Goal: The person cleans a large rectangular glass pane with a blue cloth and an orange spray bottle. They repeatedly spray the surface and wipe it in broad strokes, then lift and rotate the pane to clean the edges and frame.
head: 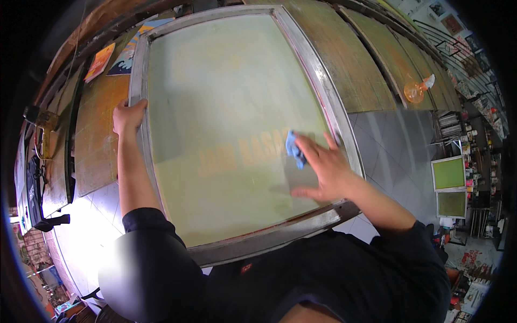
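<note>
A large screen-printing screen in a grey metal-looking frame point(326, 80) lies tilted before me, its near edge close to my body. Pale yellow-green mesh point(218, 93) fills it, with a row of faint orange lettering point(220, 161) across the lower half. My left hand point(128, 116) grips the frame's left side, fingers around the outer edge. Over the mesh, at the right end of the lettering, my right hand point(329, 167) pinches a crumpled blue cloth point(299, 155) between thumb side and fingers. The cloth appears to touch the mesh; its underside is hidden.
Stained printing boards point(331, 52) run behind the screen. An orange spray bottle point(415, 92) sits on them at right. Printed sheets point(99, 62) lie at left, near a yellow-and-black tool point(44, 125). Smaller green screens point(449, 173) stand by crowded shelves beyond the tiled floor point(379, 149).
</note>
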A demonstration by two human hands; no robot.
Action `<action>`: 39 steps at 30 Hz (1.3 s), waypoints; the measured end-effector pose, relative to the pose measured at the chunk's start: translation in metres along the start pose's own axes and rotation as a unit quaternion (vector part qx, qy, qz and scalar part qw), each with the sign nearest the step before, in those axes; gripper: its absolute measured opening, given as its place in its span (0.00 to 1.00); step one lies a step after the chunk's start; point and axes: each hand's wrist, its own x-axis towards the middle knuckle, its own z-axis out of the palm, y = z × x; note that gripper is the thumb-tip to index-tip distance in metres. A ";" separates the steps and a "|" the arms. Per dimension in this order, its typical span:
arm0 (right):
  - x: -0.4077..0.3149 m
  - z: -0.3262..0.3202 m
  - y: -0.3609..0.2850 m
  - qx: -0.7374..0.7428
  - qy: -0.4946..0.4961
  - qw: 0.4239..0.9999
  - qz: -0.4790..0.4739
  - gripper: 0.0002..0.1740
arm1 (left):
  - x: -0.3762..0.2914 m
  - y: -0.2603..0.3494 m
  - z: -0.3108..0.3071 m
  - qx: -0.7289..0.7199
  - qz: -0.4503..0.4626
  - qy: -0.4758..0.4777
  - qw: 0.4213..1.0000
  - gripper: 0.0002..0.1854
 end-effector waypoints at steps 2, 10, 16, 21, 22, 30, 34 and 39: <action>0.026 0.006 0.011 -0.038 0.066 0.997 0.022 0.59 | -0.001 0.001 0.001 -0.005 0.003 -0.004 1.000 0.33; 0.091 0.009 -0.031 -0.040 0.049 0.998 -0.024 0.60 | 0.006 0.000 0.003 -0.011 0.019 0.001 1.000 0.32; 0.062 0.004 -0.001 -0.063 0.058 0.995 0.060 0.59 | 0.003 -0.002 -0.001 -0.002 0.006 -0.011 1.000 0.31; 0.099 0.002 0.051 -0.056 0.124 0.985 0.111 0.59 | 0.014 -0.004 0.005 0.007 0.032 0.019 0.999 0.31; 0.105 0.001 0.049 -0.057 0.122 0.985 0.110 0.59 | 0.018 -0.003 0.004 0.011 0.039 0.029 0.999 0.31; 0.063 -0.002 0.007 -0.078 0.034 0.995 0.046 0.59 | 0.032 -0.018 -0.007 0.038 0.042 0.018 0.998 0.31; 0.092 -0.001 0.033 -0.087 0.088 0.987 0.099 0.59 | 0.030 -0.008 -0.005 0.025 0.067 0.035 0.997 0.30; 0.080 0.001 0.001 -0.058 0.057 0.997 -0.004 0.60 | 0.034 -0.016 -0.001 0.008 0.071 0.035 0.997 0.30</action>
